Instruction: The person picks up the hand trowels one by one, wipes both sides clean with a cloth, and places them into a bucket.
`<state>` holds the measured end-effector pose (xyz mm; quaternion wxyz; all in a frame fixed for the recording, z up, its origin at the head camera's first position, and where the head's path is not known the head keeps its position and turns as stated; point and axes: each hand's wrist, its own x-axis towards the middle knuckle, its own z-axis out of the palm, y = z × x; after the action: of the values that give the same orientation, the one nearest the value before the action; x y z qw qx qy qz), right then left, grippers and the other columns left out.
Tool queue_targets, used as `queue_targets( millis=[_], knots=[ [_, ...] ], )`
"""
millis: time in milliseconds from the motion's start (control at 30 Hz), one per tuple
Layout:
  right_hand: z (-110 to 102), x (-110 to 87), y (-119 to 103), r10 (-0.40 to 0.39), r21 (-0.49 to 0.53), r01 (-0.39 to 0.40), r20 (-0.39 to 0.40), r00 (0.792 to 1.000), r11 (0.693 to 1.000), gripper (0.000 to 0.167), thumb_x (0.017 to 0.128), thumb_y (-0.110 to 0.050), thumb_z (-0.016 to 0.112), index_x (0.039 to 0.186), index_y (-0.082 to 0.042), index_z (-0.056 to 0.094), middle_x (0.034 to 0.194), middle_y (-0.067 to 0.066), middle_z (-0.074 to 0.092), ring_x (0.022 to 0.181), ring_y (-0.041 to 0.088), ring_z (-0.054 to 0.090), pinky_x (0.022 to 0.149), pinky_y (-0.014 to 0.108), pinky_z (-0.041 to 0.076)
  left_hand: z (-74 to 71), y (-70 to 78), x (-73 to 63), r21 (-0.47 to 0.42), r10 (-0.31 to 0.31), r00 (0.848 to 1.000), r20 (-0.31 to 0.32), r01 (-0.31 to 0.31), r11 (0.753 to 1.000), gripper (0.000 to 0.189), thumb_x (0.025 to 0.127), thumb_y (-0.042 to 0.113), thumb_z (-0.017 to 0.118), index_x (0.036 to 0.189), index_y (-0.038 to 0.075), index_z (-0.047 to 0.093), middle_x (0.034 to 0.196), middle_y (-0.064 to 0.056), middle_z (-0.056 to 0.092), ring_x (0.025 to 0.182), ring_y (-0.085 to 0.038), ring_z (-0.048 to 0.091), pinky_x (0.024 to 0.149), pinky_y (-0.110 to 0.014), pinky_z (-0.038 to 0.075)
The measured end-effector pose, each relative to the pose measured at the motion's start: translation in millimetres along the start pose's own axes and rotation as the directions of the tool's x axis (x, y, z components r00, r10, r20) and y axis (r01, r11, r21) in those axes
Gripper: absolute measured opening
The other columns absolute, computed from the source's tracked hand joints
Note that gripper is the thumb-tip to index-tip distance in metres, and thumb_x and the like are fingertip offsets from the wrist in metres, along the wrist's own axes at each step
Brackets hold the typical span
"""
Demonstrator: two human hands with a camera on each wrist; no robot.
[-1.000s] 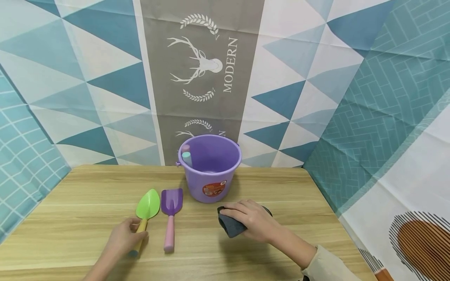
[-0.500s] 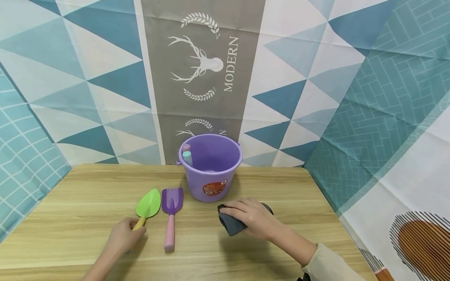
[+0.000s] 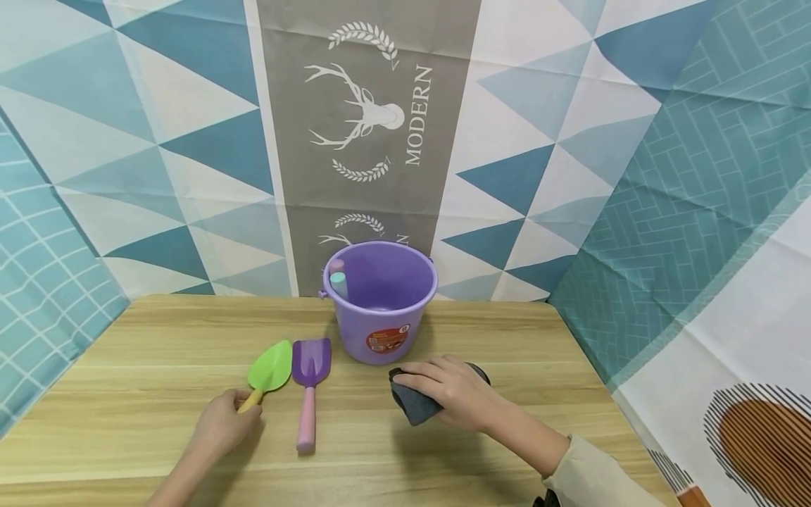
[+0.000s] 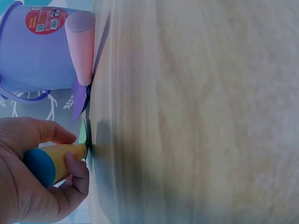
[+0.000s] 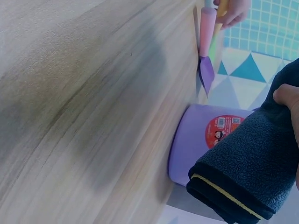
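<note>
First, green trowel (image 3: 271,366): over the left half of the table (image 3: 184,338), its leaf-shaped blade aimed at the far edge and slightly to the right. Whether the blade touches the wood is hard to tell.
Trowel handle (image 4: 64,157): yellow, with a blue end (image 4: 40,167) turned toward the near edge.
Left hand (image 3: 223,426): grasping the yellow handle between thumb and fingers.
Dark cloth (image 3: 415,406): blue-grey and folded, with a yellow stripe (image 5: 229,196) near its end, over the right half of the table; a shadow falls toward the near edge.
Right hand (image 3: 453,391): grasping the cloth from above, fingers curled over it.
Sleeve (image 3: 598,473): beige, on the right arm.
Purple shovel (image 3: 310,362): lying just right of the trowel, blade toward the far edge, pink handle toward the near edge.
Bucket (image 3: 355,327): purple, upright by the middle of the far edge, a red label (image 3: 388,340) on its front. Two rod ends, pink (image 3: 337,265) and turquoise (image 3: 339,283), show inside its left wall.
Backdrop (image 3: 507,105): blue and white triangles beside a grey deer panel reading "MODERN".
</note>
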<state>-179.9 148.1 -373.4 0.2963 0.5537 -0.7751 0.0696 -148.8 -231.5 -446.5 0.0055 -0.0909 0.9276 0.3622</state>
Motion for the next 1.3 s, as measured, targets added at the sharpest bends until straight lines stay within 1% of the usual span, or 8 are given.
queue_targets(
  millis=[233,367,500,633,867,1100,1167,1300],
  knots=[
    [0.1,0.3,-0.3,-0.007,0.000,0.007,-0.002,1.000,1.000,0.056,0.070,-0.017,0.079,0.123,-0.017,0.059,0.120,0.000,0.063,0.096,0.013,0.060,0.077,0.028,0.051,-5.2,-1.0,-1.4,0.009,-0.029,1.000,-0.007,0.029,1.000,0.049,0.081,0.020,0.058,0.117,-0.012,0.055,0.098,-0.022,0.064,0.079,-0.023,0.057,0.060,-0.027,0.044],
    [0.4,0.2,-0.1,-0.006,0.002,0.006,-0.003,1.000,1.000,0.056,0.070,-0.018,0.080,0.123,-0.017,0.059,0.120,-0.001,0.063,0.096,0.013,0.060,0.078,0.028,0.051,-8.9,-1.2,-2.1,0.009,-0.028,0.999,-0.018,0.028,1.000,0.048,0.081,0.020,0.058,0.117,-0.012,0.055,0.098,-0.024,0.064,0.078,-0.022,0.057,0.060,-0.027,0.043],
    [0.9,-0.2,0.3,-0.003,0.003,0.003,0.000,1.000,1.000,0.056,0.071,-0.019,0.080,0.123,-0.017,0.059,0.120,-0.001,0.062,0.097,0.013,0.060,0.077,0.028,0.051,-13.1,-1.6,-2.3,0.005,-0.023,1.000,-0.015,0.023,1.000,0.049,0.083,0.022,0.059,0.118,-0.012,0.054,0.102,-0.027,0.063,0.078,-0.022,0.056,0.059,-0.027,0.043],
    [1.1,-0.7,0.1,-0.003,-0.003,0.003,0.004,1.000,1.000,0.058,0.069,-0.021,0.081,0.123,-0.017,0.059,0.121,-0.001,0.062,0.097,0.013,0.060,0.076,0.027,0.051,-18.3,-2.1,-3.2,0.003,-0.021,1.000,-0.011,0.021,1.000,0.052,0.085,0.028,0.060,0.119,-0.011,0.054,0.102,-0.026,0.063,0.073,-0.018,0.053,0.057,-0.026,0.042],
    [-0.5,-0.7,0.5,0.004,0.001,-0.004,0.013,1.000,1.000,0.058,0.070,-0.021,0.081,0.124,-0.017,0.058,0.121,0.000,0.062,0.098,0.014,0.060,0.078,0.028,0.052,-29.7,-1.9,-8.6,0.039,0.018,0.999,-0.049,-0.017,0.999,0.051,0.086,0.030,0.062,0.118,-0.010,0.056,0.107,-0.028,0.063,0.070,-0.014,0.052,0.054,-0.024,0.040],
    [-1.5,0.0,2.1,0.003,0.006,-0.003,0.000,1.000,1.000,0.057,0.071,-0.020,0.080,0.124,-0.017,0.058,0.121,0.000,0.062,0.097,0.014,0.061,0.078,0.028,0.052,-39.3,-0.8,-13.4,0.039,0.039,0.998,-0.056,-0.037,0.999,0.049,0.085,0.029,0.063,0.117,-0.009,0.057,0.104,-0.026,0.063,0.063,-0.011,0.051,0.049,-0.024,0.040],
    [-1.8,0.3,2.5,0.002,0.005,-0.002,-0.001,1.000,1.000,0.057,0.071,-0.020,0.080,0.124,-0.017,0.058,0.121,0.000,0.062,0.097,0.014,0.061,0.078,0.028,0.052,-41.9,0.2,-14.8,0.042,0.044,0.998,-0.055,-0.041,0.998,0.048,0.085,0.027,0.063,0.117,-0.008,0.057,0.104,-0.025,0.064,0.065,-0.011,0.053,0.050,-0.024,0.040],
    [-1.8,0.2,2.9,0.000,-0.004,0.000,-0.002,1.000,1.000,0.057,0.071,-0.020,0.081,0.123,-0.017,0.059,0.120,0.000,0.063,0.097,0.013,0.061,0.077,0.028,0.052,-45.1,1.9,-18.1,0.066,0.065,0.996,-0.061,-0.061,0.996,0.044,0.083,0.023,0.063,0.115,-0.007,0.059,0.104,-0.023,0.065,0.074,-0.015,0.057,0.052,-0.024,0.040]
  ],
)
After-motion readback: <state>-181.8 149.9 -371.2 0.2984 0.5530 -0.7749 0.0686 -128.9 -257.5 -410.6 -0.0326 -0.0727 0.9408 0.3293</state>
